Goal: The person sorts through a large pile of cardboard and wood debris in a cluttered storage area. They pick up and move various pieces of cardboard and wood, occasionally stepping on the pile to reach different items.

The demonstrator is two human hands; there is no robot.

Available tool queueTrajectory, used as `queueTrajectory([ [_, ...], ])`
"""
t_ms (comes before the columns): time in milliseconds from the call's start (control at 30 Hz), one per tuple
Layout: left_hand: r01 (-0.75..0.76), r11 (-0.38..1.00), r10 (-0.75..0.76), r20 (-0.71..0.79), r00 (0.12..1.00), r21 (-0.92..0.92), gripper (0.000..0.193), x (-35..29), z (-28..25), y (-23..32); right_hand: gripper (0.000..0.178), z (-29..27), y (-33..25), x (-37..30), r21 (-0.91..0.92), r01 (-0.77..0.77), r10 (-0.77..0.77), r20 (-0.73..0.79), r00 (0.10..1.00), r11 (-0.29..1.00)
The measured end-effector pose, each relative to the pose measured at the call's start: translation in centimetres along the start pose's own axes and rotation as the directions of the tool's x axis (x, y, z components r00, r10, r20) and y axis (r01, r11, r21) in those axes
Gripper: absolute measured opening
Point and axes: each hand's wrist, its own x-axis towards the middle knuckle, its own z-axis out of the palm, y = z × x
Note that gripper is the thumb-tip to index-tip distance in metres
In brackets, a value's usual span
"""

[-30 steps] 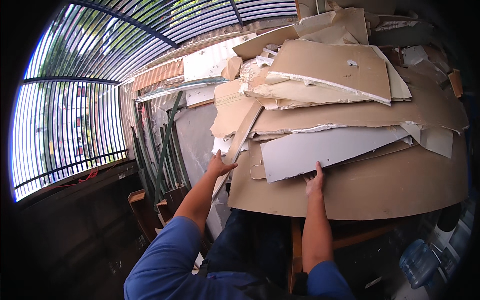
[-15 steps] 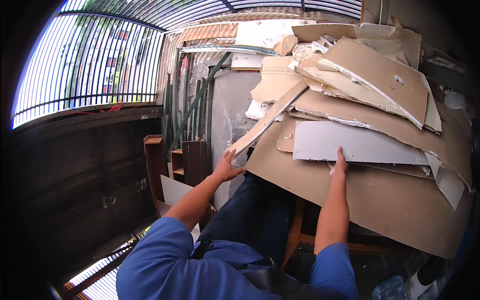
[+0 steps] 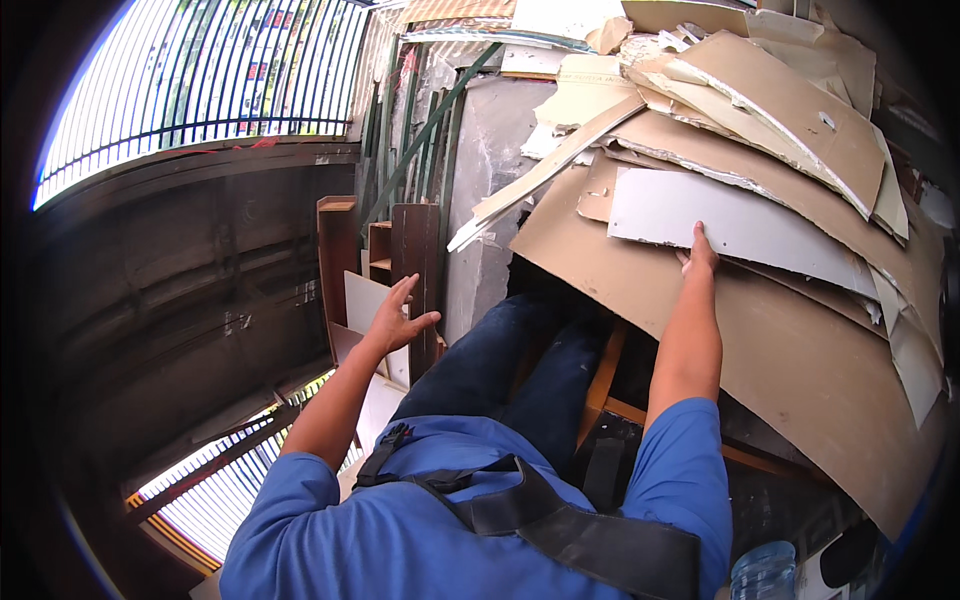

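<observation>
Bright barred grille point(image 3: 215, 75) above dark panel point(image 3: 170, 265)

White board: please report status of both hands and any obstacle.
Left hand open, empty. Right hand grips white board by near edge, thumb on top. Brown sheets close along its far edge.

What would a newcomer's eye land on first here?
Probably the big heap of torn brown and off-white boards filling the upper right. Next, the long, flat white panel on the heap's near side, with the right hand at its lower edge, thumb over its face. Then the barred metal grille at upper left, with bright daylight behind it.
</observation>
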Motion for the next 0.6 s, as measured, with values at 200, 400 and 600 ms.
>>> queueTrajectory([
  [200,-0.033,0.997,0.032,0.014,0.999,0.070,0.091,-1.8,-1.0,3.3,0.071,-0.1,0.5,0.4,0.020,-0.011,0.011,0.010,1.000,1.000],
  [400,-0.131,0.985,0.126,0.058,0.990,0.108,0.090,0.1,-0.1,1.7,0.065,-1.1,1.1,2.7,0.275,0.072,-0.056,-0.064,0.996,0.959],
  [600,-0.127,0.988,0.117,0.112,0.987,0.092,0.084,2.1,1.8,-0.3,0.090,0.4,1.0,-0.5,0.263,0.174,-0.134,-0.165,0.977,0.949],
])
